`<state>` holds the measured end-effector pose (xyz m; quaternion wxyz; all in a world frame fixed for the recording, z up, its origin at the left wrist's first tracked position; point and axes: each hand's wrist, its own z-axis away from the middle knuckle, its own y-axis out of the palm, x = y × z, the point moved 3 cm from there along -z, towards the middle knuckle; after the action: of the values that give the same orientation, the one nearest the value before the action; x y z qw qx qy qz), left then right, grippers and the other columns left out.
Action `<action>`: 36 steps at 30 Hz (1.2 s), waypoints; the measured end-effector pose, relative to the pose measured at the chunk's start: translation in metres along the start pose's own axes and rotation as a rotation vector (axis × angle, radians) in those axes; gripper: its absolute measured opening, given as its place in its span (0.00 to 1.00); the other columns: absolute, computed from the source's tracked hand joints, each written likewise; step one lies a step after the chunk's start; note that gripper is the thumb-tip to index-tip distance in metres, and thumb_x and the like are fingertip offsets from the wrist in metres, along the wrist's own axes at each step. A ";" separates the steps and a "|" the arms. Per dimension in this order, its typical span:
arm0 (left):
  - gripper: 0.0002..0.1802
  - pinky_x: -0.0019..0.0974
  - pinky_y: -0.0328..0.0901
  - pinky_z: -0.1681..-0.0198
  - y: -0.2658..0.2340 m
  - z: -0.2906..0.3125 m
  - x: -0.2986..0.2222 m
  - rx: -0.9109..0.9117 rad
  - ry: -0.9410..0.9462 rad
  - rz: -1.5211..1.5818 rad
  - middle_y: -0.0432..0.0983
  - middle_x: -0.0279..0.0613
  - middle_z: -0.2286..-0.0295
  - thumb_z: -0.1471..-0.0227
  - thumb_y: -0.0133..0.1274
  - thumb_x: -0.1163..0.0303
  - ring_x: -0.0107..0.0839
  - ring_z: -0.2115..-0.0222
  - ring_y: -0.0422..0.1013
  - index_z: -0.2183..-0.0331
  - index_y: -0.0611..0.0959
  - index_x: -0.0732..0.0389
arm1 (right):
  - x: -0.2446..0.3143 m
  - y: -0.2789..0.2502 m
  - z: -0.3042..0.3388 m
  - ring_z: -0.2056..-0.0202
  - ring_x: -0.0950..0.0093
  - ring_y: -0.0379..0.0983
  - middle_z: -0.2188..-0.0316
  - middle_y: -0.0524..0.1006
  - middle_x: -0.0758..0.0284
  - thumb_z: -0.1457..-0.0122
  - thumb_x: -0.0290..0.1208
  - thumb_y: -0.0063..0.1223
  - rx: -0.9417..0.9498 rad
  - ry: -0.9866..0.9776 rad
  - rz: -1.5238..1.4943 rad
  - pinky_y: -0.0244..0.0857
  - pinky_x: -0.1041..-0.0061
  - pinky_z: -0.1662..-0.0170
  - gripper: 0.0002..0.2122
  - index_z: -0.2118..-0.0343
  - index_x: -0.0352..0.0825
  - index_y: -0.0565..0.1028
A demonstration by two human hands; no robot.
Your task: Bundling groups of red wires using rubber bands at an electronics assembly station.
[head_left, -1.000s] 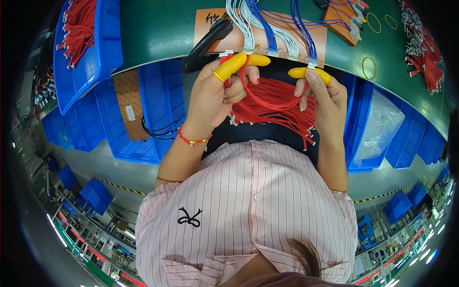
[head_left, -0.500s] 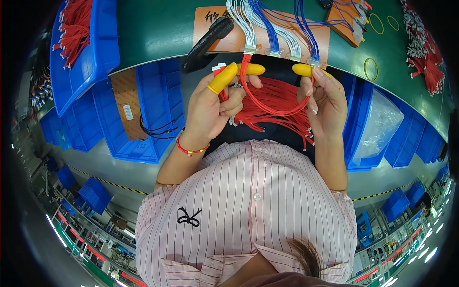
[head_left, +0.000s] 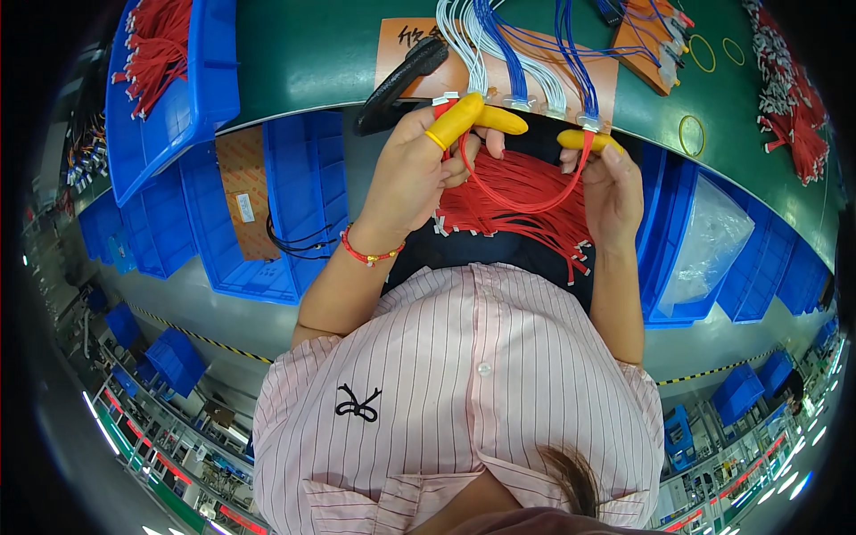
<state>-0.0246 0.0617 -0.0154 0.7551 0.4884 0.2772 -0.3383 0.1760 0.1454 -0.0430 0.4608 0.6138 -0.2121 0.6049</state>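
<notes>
A red wire bundle (head_left: 526, 207) hangs in a U between my two hands. At the table's front edge, its right end meets a clear connector housing (head_left: 588, 121) with blue wires. My left hand (head_left: 419, 169), in yellow finger cots, is closed at the bundle's left end, below the white wires (head_left: 464, 49), and hides the joint there. Another red lead with a white plug (head_left: 444, 98) sticks out of this hand. My right hand (head_left: 612, 192) has its fingers curled around the right side of the bundle, which crosses in front of its yellow-covered fingertip. A pile of red wire leads (head_left: 526, 174) lies below.
An orange board (head_left: 406, 58) and a black curved handle-like object (head_left: 401, 85) lie on the green table (head_left: 303, 62). A blue bin (head_left: 214, 85) with red leads is at left. More red leads (head_left: 798, 134) and a yellow ring (head_left: 692, 135) lie at right.
My left hand has moved up and right, onto the connector at the bundle's left end. My right thumb has drawn back from the right connector. The view has shifted slightly.
</notes>
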 end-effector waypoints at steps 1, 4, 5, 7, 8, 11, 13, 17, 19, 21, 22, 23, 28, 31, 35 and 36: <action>0.21 0.18 0.45 0.85 -0.001 0.000 -0.001 0.017 -0.001 -0.001 0.74 0.38 0.73 0.35 0.37 0.62 0.11 0.87 0.50 0.58 0.77 0.70 | -0.003 0.000 0.001 0.61 0.74 0.73 0.63 0.77 0.61 0.36 0.34 0.42 0.035 -0.014 0.007 0.65 0.76 0.55 0.16 0.60 0.25 0.77; 0.20 0.21 0.51 0.81 -0.002 -0.002 0.005 -0.020 0.044 -0.086 0.73 0.37 0.75 0.35 0.37 0.62 0.14 0.85 0.55 0.60 0.77 0.69 | -0.011 0.023 -0.003 0.63 0.72 0.73 0.65 0.77 0.63 0.43 0.24 0.55 0.058 -0.109 0.584 0.67 0.71 0.59 0.08 0.61 0.32 0.78; 0.20 0.22 0.54 0.80 -0.001 -0.002 0.006 -0.046 0.070 -0.127 0.72 0.36 0.76 0.35 0.37 0.62 0.16 0.84 0.57 0.61 0.77 0.69 | -0.010 0.034 -0.006 0.66 0.66 0.72 0.69 0.76 0.59 0.45 0.25 0.55 0.071 -0.213 0.792 0.65 0.69 0.61 0.08 0.62 0.32 0.78; 0.19 0.26 0.57 0.77 0.003 -0.001 0.011 -0.076 0.123 -0.013 0.70 0.36 0.79 0.35 0.37 0.62 0.20 0.82 0.60 0.65 0.77 0.68 | -0.012 0.049 -0.013 0.68 0.60 0.70 0.72 0.74 0.56 0.47 0.26 0.56 0.164 -0.350 1.047 0.64 0.65 0.62 0.07 0.66 0.30 0.78; 0.19 0.29 0.59 0.75 0.005 0.000 0.010 -0.093 0.151 0.041 0.69 0.36 0.80 0.35 0.37 0.62 0.22 0.81 0.61 0.67 0.77 0.67 | -0.017 0.051 -0.016 0.68 0.60 0.70 0.73 0.74 0.56 0.48 0.26 0.57 0.162 -0.409 1.099 0.63 0.64 0.62 0.07 0.67 0.30 0.77; 0.20 0.33 0.60 0.76 0.017 0.019 0.012 0.046 0.111 0.173 0.64 0.35 0.83 0.35 0.36 0.61 0.24 0.83 0.60 0.72 0.74 0.65 | -0.026 0.052 -0.020 0.68 0.59 0.70 0.74 0.74 0.56 0.49 0.27 0.57 0.147 -0.470 1.153 0.63 0.62 0.62 0.07 0.69 0.28 0.76; 0.21 0.27 0.55 0.81 0.019 0.036 0.016 0.184 -0.139 0.394 0.57 0.31 0.85 0.35 0.36 0.59 0.20 0.85 0.55 0.76 0.70 0.61 | -0.020 0.053 -0.020 0.68 0.58 0.71 0.74 0.75 0.56 0.49 0.28 0.58 0.125 -0.355 1.053 0.64 0.62 0.62 0.08 0.70 0.27 0.76; 0.20 0.24 0.47 0.85 0.012 0.043 0.038 0.200 -0.264 0.554 0.54 0.26 0.85 0.35 0.36 0.59 0.17 0.86 0.50 0.77 0.68 0.60 | -0.010 0.044 -0.013 0.68 0.74 0.71 0.71 0.75 0.65 0.42 0.28 0.55 0.080 0.007 0.555 0.66 0.75 0.61 0.08 0.65 0.27 0.73; 0.20 0.24 0.44 0.86 0.012 0.039 0.038 0.220 -0.276 0.581 0.54 0.25 0.84 0.35 0.36 0.59 0.16 0.86 0.49 0.77 0.67 0.60 | -0.011 0.038 -0.011 0.70 0.82 0.70 0.72 0.75 0.68 0.39 0.27 0.51 0.083 0.086 0.306 0.65 0.81 0.65 0.07 0.65 0.27 0.73; 0.20 0.25 0.43 0.87 0.015 0.039 0.033 0.231 -0.338 0.622 0.54 0.25 0.84 0.35 0.37 0.59 0.16 0.87 0.48 0.77 0.67 0.60 | -0.002 0.037 -0.004 0.69 0.82 0.70 0.71 0.74 0.68 0.38 0.27 0.50 0.069 0.126 0.261 0.65 0.81 0.65 0.07 0.62 0.27 0.71; 0.20 0.25 0.43 0.87 0.018 0.038 0.038 0.260 -0.384 0.646 0.54 0.25 0.84 0.35 0.37 0.59 0.16 0.87 0.48 0.77 0.67 0.60 | -0.002 0.037 0.000 0.69 0.82 0.69 0.70 0.73 0.68 0.38 0.27 0.50 0.050 0.142 0.219 0.65 0.81 0.64 0.09 0.60 0.27 0.69; 0.20 0.25 0.42 0.87 0.023 0.037 0.043 0.287 -0.431 0.668 0.54 0.26 0.84 0.35 0.37 0.59 0.16 0.87 0.48 0.77 0.67 0.60 | -0.001 0.037 0.002 0.69 0.82 0.69 0.70 0.73 0.68 0.38 0.27 0.50 0.037 0.113 0.227 0.64 0.82 0.64 0.09 0.60 0.27 0.69; 0.18 0.24 0.42 0.86 0.046 0.053 0.064 0.406 -0.705 0.717 0.53 0.27 0.84 0.36 0.39 0.57 0.17 0.87 0.47 0.74 0.69 0.57 | 0.000 0.037 0.007 0.70 0.85 0.68 0.71 0.73 0.70 0.38 0.26 0.50 0.027 0.000 0.217 0.63 0.85 0.64 0.07 0.61 0.28 0.69; 0.14 0.24 0.42 0.84 0.042 0.053 0.065 0.219 -0.509 0.610 0.54 0.25 0.83 0.37 0.41 0.58 0.17 0.86 0.48 0.68 0.71 0.58 | 0.011 0.040 0.011 0.71 0.86 0.67 0.71 0.73 0.70 0.38 0.25 0.50 -0.002 -0.035 0.264 0.62 0.86 0.65 0.06 0.61 0.29 0.70; 0.16 0.23 0.45 0.82 0.030 0.036 0.035 -0.034 -0.082 0.262 0.58 0.24 0.83 0.37 0.44 0.65 0.14 0.85 0.49 0.52 0.74 0.64 | 0.018 0.045 0.014 0.76 0.87 0.67 0.75 0.74 0.71 0.40 0.25 0.52 -0.057 -0.170 0.496 0.60 0.85 0.73 0.06 0.62 0.30 0.70; 0.16 0.22 0.46 0.82 0.031 0.035 0.032 -0.052 -0.053 0.183 0.59 0.24 0.83 0.37 0.44 0.65 0.14 0.85 0.50 0.53 0.74 0.65 | 0.021 0.051 0.014 0.77 0.85 0.68 0.76 0.75 0.69 0.41 0.25 0.53 -0.015 -0.145 0.545 0.61 0.83 0.75 0.07 0.61 0.30 0.70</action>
<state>0.0224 0.0310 -0.0101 0.8024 0.4829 0.2199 -0.2733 0.1460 0.1157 -0.0055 0.2694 0.5724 -0.4060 0.6595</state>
